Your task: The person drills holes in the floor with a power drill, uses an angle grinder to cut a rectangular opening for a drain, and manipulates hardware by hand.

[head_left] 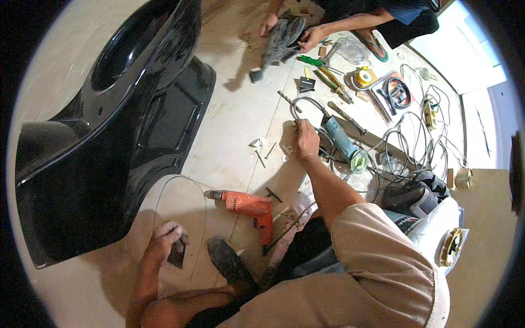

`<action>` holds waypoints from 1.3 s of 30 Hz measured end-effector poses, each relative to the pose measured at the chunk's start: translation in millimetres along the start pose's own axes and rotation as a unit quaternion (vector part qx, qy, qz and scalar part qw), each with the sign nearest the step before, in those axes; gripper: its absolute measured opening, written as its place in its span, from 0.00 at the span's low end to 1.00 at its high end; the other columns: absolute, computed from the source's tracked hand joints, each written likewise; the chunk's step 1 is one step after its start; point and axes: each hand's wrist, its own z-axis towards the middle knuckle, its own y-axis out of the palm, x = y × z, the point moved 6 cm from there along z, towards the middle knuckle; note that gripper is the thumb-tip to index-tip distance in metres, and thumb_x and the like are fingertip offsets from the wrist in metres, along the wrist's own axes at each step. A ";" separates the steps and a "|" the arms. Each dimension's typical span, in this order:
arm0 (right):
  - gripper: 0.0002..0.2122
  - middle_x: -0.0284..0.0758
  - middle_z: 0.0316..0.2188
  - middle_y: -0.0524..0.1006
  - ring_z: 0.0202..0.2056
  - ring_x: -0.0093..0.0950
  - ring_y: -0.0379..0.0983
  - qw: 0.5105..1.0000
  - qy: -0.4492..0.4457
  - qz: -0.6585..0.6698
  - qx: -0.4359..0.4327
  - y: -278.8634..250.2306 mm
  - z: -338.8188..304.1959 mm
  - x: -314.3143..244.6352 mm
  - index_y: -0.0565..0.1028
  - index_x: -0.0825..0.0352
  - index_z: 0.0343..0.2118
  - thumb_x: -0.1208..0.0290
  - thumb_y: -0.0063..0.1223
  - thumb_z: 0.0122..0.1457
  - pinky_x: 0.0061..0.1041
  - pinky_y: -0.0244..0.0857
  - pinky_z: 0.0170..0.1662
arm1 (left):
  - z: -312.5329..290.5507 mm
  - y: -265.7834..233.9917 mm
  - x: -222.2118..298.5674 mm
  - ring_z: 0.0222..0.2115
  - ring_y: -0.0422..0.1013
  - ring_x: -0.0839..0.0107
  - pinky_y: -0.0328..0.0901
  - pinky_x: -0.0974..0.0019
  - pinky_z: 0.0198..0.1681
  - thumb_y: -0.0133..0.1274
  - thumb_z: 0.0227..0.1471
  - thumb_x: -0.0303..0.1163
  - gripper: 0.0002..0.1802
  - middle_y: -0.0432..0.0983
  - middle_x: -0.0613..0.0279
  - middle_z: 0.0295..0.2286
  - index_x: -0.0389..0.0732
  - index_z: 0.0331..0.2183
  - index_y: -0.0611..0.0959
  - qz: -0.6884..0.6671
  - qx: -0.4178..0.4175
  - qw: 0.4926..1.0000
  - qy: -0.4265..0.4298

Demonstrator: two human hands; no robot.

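Observation:
At the lower left, my left hand [167, 236] is closed on a thin, dark flat piece [176, 257] whose kind I cannot make out. A fine wire [176, 176] arcs up from beside that hand and curves back down to the floor. Further right and forward, my right hand [307, 138] has its fingers closed around a grey cable [304, 100] bent into a loop. Just right of it lies a teal angle grinder [342, 139]. Between my hands, an orange power drill [246, 206] rests on its side. Small screws [269, 150] and white bits lie near my right hand.
A large glossy black toilet-like fixture [117, 126] fills the left. At the top, a co-worker's hands [311, 39] hold a dark dusty object [284, 41]. Pliers [334, 83], a green-handled tool [310, 60], tangled cables [421, 136] and a dark bag [413, 194] lie right.

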 end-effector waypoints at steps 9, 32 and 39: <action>0.08 0.41 0.39 0.73 0.46 0.42 0.73 0.998 -0.014 -0.054 0.003 -8.0 2.1 -15.0 0.70 0.63 0.41 0.72 0.39 0.62 0.40 0.70 0.45 | 60.4 74.1 201.8 0.26 0.74 0.62 0.67 0.59 0.32 0.51 0.61 0.40 0.16 0.77 0.52 0.24 0.34 0.32 0.79 0.231 -0.069 0.943 0.231; 0.09 0.39 0.38 0.71 0.45 0.41 0.72 0.993 0.028 -0.095 -0.057 5.4 11.0 -9.0 0.70 0.62 0.42 0.72 0.41 0.61 0.40 0.69 0.41 | 322.1 184.2 447.9 0.64 0.48 0.34 0.50 0.28 0.61 0.68 0.45 0.44 0.57 0.44 0.43 0.67 0.43 0.67 0.52 0.353 0.339 0.740 0.461; 0.12 0.40 0.38 0.70 0.44 0.42 0.71 0.993 0.036 -0.081 -0.077 6.2 14.7 -7.5 0.71 0.62 0.45 0.72 0.43 0.59 0.39 0.67 0.43 | 364.9 165.6 471.7 0.66 0.45 0.36 0.48 0.22 0.58 0.64 0.48 0.55 0.64 0.39 0.37 0.68 0.42 0.69 0.41 0.404 0.375 0.740 0.385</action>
